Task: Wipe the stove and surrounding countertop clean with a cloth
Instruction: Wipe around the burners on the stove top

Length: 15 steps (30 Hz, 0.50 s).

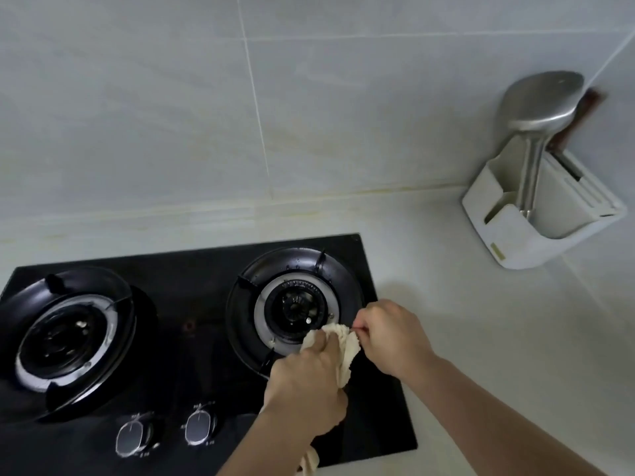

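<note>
we see both hands working a cream cloth (345, 352) over the front edge of the right burner (295, 304) on the black stove (192, 304). our left hand (305, 383) grips the bunched cloth, fingers curled round it, a tail hanging below the wrist. our right hand (391, 334) pinches the cloth's upper edge. the left burner (65, 334) and two knobs (199, 427) lie to the left. on the pale tabletop (498, 338), back right, a white holder (539, 218) stands with a steel ladle (539, 101) in it
</note>
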{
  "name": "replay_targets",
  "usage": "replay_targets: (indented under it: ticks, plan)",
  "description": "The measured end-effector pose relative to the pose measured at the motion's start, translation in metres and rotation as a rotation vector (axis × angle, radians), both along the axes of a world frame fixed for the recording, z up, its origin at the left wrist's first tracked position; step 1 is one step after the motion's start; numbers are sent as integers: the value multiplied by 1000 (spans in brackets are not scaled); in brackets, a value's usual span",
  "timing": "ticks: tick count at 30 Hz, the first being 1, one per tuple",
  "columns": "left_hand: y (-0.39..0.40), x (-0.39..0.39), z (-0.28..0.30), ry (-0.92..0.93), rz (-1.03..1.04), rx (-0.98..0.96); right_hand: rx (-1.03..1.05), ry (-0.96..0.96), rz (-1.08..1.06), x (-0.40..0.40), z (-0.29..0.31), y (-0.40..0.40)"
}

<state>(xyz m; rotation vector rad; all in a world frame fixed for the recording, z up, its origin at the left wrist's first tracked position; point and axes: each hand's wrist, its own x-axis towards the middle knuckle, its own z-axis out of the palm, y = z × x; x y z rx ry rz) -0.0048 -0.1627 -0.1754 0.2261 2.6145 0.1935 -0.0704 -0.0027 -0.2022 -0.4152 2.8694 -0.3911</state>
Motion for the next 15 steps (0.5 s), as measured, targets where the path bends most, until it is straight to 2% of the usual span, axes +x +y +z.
replay_targets:
  ticks: [4, 8, 10, 13, 15]
  plan:
    - [-14, 12, 4, -13, -117, -169, 16, 15, -49, 6, 0, -4]
    - [-26, 22, 2, -16, -134, -346, -8, 7, -97, 10, -1, -7]
    - [-15, 23, 4, -34, -79, -295, -36, 4, -124, 12, -3, -10]
    - [4, 15, 5, -46, 100, 11, -23, -1, -127, 10, -6, -11]
    - [9, 14, 8, -42, 136, 93, -30, 5, -121, 10, -8, -9]
